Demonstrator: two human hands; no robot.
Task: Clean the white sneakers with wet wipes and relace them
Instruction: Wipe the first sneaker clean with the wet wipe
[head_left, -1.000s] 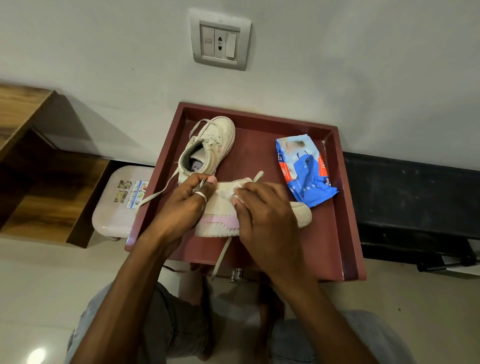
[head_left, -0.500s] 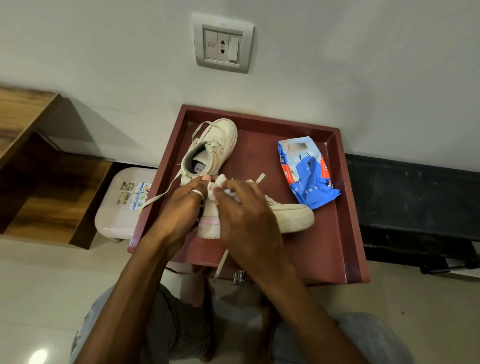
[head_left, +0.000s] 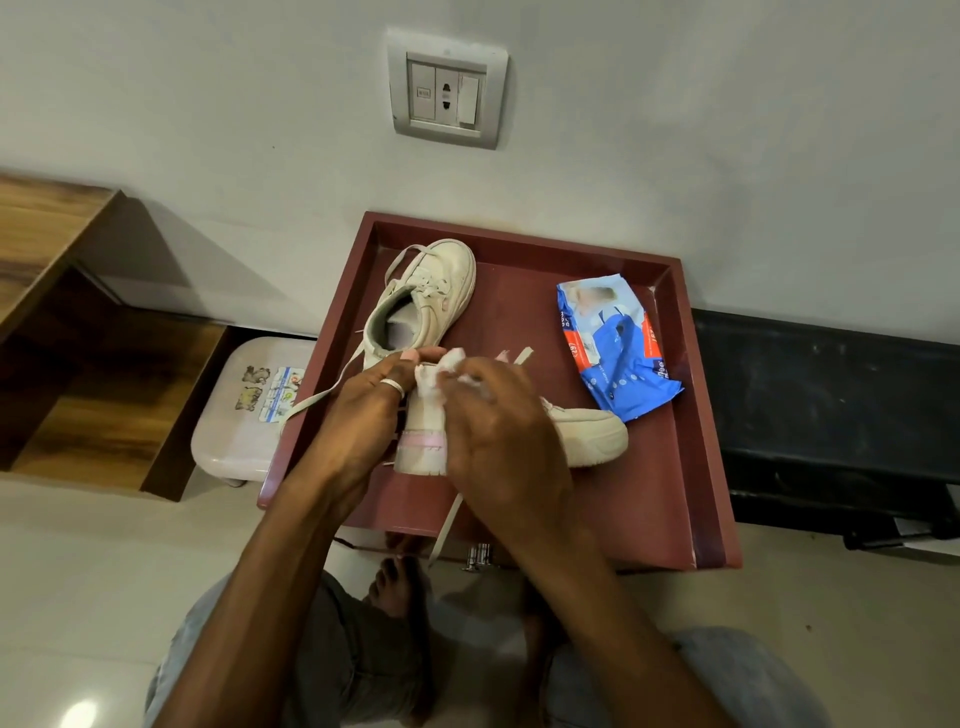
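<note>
One sneaker (head_left: 587, 436), L hand (head_left: 358, 415); wipe (head_left: 452, 361), prob. R hand (head_left: 504, 441)

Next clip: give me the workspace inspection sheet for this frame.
Surface: dark red rimmed tray table, bearing the job's things.
Job's things: near white sneaker, toe pointing right; far white sneaker upright; crumpled white wet wipe on near heel; blue wipes pack flat; laces loose.
Clutter: nothing seen.
Grippers: left hand grips near sneaker's heel; right hand pinches wipe.
Cables: nothing seen.
Surroundings: grey wall switch plate, white plastic stool, wooden shelf.
</note>
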